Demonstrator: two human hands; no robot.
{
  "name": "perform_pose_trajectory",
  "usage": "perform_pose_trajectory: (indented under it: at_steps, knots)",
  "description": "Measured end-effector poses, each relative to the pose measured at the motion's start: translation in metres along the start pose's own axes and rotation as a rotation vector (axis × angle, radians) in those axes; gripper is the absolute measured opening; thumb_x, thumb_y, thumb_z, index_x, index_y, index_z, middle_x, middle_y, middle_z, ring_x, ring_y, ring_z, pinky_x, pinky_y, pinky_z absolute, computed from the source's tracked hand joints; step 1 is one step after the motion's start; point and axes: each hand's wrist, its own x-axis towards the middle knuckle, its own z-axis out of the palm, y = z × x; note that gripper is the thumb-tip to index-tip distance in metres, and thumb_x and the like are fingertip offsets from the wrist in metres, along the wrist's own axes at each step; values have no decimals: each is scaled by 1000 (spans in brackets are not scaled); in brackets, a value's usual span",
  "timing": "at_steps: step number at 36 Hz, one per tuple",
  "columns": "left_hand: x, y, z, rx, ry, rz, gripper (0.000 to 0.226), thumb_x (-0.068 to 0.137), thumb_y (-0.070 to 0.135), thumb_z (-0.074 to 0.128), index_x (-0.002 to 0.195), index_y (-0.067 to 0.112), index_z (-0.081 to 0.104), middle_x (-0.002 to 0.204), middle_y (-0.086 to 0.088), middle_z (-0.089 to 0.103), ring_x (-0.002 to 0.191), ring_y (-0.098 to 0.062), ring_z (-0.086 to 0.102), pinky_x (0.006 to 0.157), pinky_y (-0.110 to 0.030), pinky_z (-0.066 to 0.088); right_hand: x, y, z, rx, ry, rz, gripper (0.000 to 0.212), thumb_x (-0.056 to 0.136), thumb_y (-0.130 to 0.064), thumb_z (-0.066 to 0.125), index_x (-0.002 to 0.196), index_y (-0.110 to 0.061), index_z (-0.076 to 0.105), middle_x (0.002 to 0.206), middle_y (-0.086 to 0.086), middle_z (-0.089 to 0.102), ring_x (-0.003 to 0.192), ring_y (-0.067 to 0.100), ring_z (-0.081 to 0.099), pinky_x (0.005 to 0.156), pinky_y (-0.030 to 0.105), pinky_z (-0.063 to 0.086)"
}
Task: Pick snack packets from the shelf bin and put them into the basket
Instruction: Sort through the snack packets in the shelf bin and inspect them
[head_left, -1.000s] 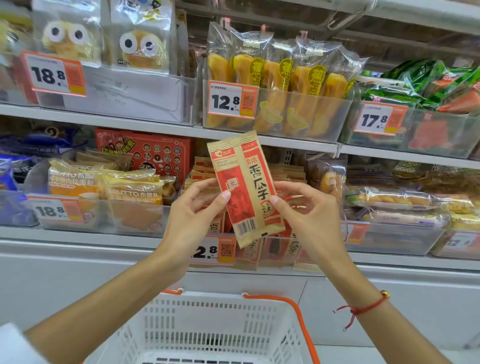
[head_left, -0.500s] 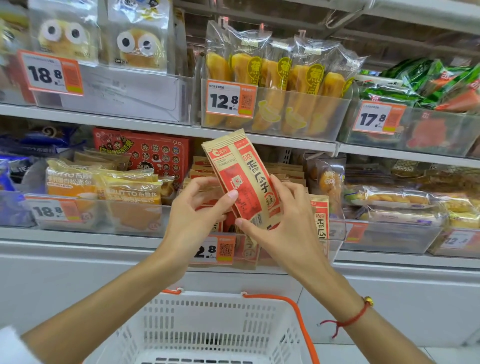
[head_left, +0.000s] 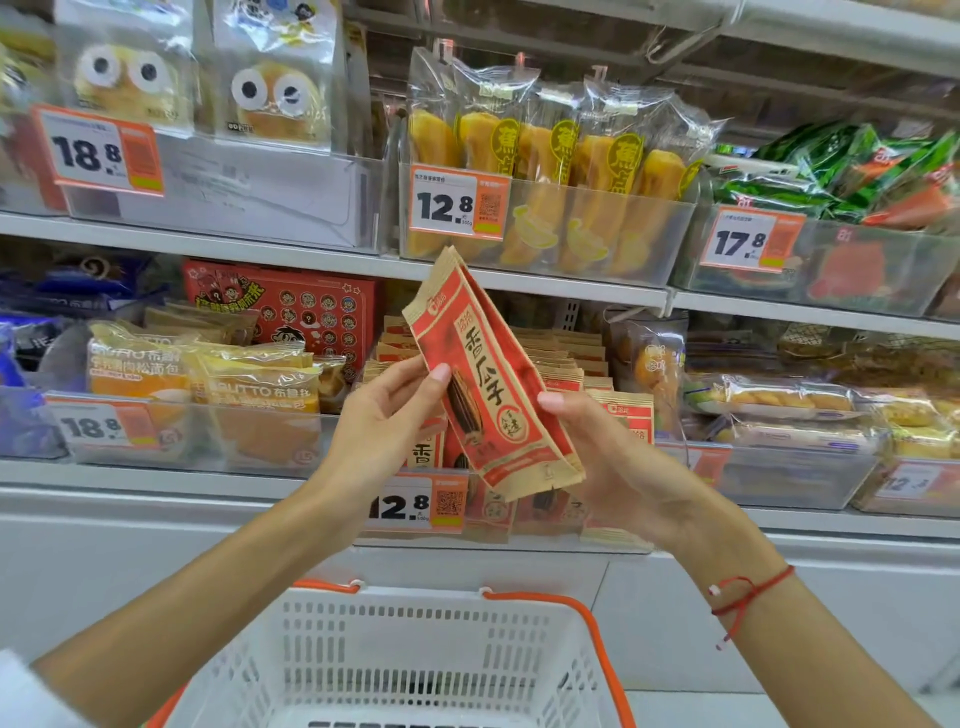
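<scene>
Packet: a red and tan snack packet (head_left: 493, 384) is held up in the centre of the frame, tilted with its top toward the upper left, in front of the shelf bin (head_left: 498, 512) and above the basket (head_left: 415, 654).
Left hand: the left hand (head_left: 384, 421) pinches the packet's left edge, thumb tip on the printed face, fingers behind.
Right hand: the right hand (head_left: 613, 467) cradles the lower right edge, thumb lying along the side; how tightly the hidden fingers curl I cannot tell.
Second layer: a further edge shows at the packet's top, so there may be two packets held together; I cannot tell for sure.
Handling: judged light, flat and crinkly, a soft pouch with loose contents that shift; its face looks smooth and could slide.
Where to hold: the side seams or sealed ends look safest, not the filled middle.
Bin: more matching packets stand upright in it at lower centre, behind a price tag (head_left: 402, 506).
Basket: white, with orange handles, at the bottom centre.
</scene>
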Motion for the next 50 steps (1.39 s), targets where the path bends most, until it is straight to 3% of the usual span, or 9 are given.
perform_pose_trajectory:
  at_steps: [6, 9, 15, 24, 27, 31, 35, 40, 50]
  knots:
    - [1, 0, -1, -14, 55, 17, 45, 76, 40, 68, 119, 28, 61, 110, 10, 72, 102, -5, 68, 75, -17, 56, -3, -5, -6, -138, 137, -53, 39, 86, -54, 61, 108, -24, 75, 110, 4, 73, 108, 23, 67, 107, 50, 39]
    - [0, 1, 1, -16, 77, 25, 36, 80, 37, 69, 114, 29, 61, 107, 10, 72, 100, -3, 68, 72, -15, 55, -6, -10, -4, -228, 254, -125, 30, 86, -48, 54, 96, -30, 77, 97, -4, 76, 93, 12, 71, 97, 39, 47]
    - [5, 12, 10, -54, 115, 52, 20, 82, 33, 69, 99, 34, 60, 97, 15, 73, 95, -1, 69, 66, -12, 54, -7, -25, 2, -324, 398, -337, 24, 95, -38, 51, 100, -29, 72, 89, -9, 76, 82, 4, 71, 69, 12, 52]
    - [34, 34, 34, -24, 123, 45, 36, 86, 32, 70, 119, 20, 60, 107, 6, 70, 94, -2, 69, 68, -11, 54, 18, -44, -26, -504, 553, -458, 23, 93, -32, 63, 116, -36, 62, 96, -16, 67, 90, 1, 65, 77, 20, 50]
    - [47, 39, 35, -19, 33, -29, 34, 93, 34, 61, 124, 21, 58, 111, 5, 71, 96, -3, 69, 78, -16, 55, 22, -55, -42, -510, 497, -414, 23, 93, -31, 62, 116, -38, 61, 96, -13, 69, 92, 7, 67, 79, 27, 53]
    - [60, 41, 32, 113, -55, -47, 24, 93, 35, 61, 114, 25, 62, 109, 9, 70, 100, 1, 66, 90, -22, 52, 22, -66, -63, -525, 407, -391, 19, 94, -25, 61, 111, -34, 62, 70, -24, 69, 71, -3, 68, 58, 11, 50]
    - [66, 34, 35, 166, -51, 7, 11, 93, 29, 62, 102, 34, 63, 102, 14, 70, 103, -1, 63, 96, -27, 48, 25, -68, -76, -571, 369, -331, 18, 94, -25, 63, 108, -35, 63, 70, -18, 70, 66, 0, 69, 53, 10, 48]
    - [75, 19, 38, 308, -27, 105, 9, 97, 31, 56, 101, 34, 63, 99, 15, 70, 101, 2, 61, 91, -25, 42, 38, -53, -88, -666, 375, -215, 16, 91, -28, 66, 102, -39, 63, 95, 3, 71, 84, 18, 72, 78, 38, 58]
    - [79, 13, 40, 783, -103, 263, 24, 98, 41, 48, 106, 29, 67, 102, 16, 69, 101, -4, 60, 86, -30, 46, 52, -17, -105, -606, 164, 15, 11, 95, -25, 59, 106, -26, 62, 104, -8, 73, 99, 5, 68, 92, 30, 53]
